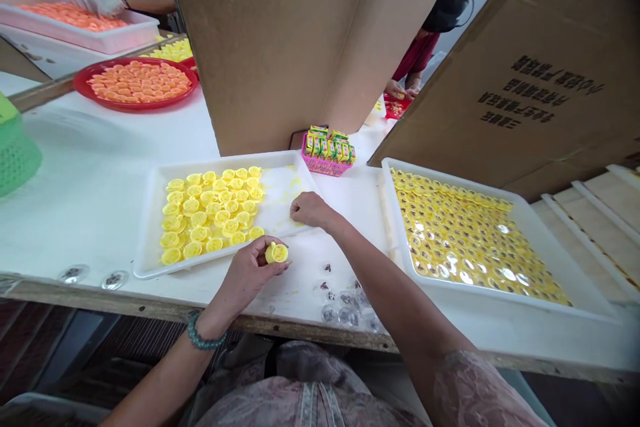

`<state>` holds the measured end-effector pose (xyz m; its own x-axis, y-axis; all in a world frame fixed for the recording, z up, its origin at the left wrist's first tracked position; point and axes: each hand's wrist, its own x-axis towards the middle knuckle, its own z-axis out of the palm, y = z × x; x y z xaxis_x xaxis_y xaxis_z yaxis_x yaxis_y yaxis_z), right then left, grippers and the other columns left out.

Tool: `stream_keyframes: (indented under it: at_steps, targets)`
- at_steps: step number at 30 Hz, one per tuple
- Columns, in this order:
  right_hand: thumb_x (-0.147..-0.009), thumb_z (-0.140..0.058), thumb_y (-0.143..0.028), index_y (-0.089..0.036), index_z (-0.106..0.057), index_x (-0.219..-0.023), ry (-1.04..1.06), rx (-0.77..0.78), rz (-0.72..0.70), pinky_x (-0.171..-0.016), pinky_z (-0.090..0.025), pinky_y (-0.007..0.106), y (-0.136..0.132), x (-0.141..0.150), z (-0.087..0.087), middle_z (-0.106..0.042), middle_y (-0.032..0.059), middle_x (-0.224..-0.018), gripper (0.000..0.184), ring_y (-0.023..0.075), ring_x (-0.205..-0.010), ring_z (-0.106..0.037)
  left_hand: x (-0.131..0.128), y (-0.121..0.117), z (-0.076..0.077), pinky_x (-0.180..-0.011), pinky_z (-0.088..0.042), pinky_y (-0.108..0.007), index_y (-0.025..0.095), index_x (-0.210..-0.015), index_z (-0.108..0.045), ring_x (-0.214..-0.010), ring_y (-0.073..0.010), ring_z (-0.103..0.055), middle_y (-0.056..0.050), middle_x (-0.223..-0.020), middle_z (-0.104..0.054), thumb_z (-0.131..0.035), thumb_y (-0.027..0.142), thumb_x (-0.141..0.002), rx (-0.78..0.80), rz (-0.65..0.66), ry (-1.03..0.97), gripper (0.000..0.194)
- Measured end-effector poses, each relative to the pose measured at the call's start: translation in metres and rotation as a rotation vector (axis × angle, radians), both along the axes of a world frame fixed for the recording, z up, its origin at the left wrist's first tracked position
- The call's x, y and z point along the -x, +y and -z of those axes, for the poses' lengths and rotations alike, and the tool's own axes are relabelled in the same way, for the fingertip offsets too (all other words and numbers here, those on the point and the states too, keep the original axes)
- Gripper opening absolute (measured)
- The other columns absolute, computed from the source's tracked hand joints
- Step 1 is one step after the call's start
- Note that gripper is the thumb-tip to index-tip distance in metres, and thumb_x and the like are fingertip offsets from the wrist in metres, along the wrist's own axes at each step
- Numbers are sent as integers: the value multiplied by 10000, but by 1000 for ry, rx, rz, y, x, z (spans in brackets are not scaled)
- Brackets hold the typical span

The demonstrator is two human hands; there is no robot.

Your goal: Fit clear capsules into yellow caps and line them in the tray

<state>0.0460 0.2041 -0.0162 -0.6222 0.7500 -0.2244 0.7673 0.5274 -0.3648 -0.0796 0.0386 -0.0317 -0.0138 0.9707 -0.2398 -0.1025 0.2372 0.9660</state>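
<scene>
My left hand (pixel 253 268) pinches a small round yellow plastic cup (pixel 277 253) between thumb and fingers, just past the front edge of a white tray (pixel 143 247). Its hollow side faces up toward me. Several like yellow cups (pixel 210 210) fill the left part of that tray. Over the tray's right end, my right hand (pixel 311 209) is closed with the fingers curled under; anything inside it is hidden. Small clear domes (pixel 347 315) and little dark bits (pixel 327 267) lie on the table, partly behind my right forearm.
A second white tray (pixel 590 307), at right, holds rows of yellow pieces with clear tops. Behind stand cardboard panels (pixel 300 33) and a pink basket (pixel 325 165) of small boxes. A red plate (pixel 135 105) of orange pieces sits back left; co-workers' hands (pixel 110 3) are beyond.
</scene>
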Motion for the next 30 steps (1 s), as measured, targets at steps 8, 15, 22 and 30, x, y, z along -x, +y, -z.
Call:
stream_keyframes:
  at_steps: [8,15,22,30]
  targets:
    - [-742,-589,-241,-130,-718,-811,496,303,96,-564,-429,193,-47,-30,-37,-683,10,-686,184,121,-631,-601,-10,1,4,-758,-475,-316,177,-873,-585,-762,-166,-611,-8,-811,-655,-788,256,-582,103,-126,-190,364]
    - [-769,-589,-140,-184,-734,-780,458,204,-55,-638,-437,212,-92,-47,-42,-701,8,-753,152,124,-706,-616,-29,2,6,-739,-464,-296,172,-838,-612,-743,-154,-595,9,-772,-653,-771,190,-598,55,-33,-272,288]
    - [-806,-574,-157,-186,-711,-816,498,66,163,-669,-441,212,-105,-83,-39,-685,11,-805,141,123,-741,-617,-47,1,6,-795,-477,-300,174,-882,-641,-780,-147,-612,3,-832,-672,-791,183,-572,129,5,-383,345]
    - [-812,-599,-149,-167,-675,-934,243,-176,123,-816,-449,293,-136,-114,19,-651,91,-966,144,189,-905,-594,-38,-6,-3,-806,-482,-284,173,-1034,-621,-821,-159,-628,-37,-915,-674,-739,204,-641,194,-4,-357,411]
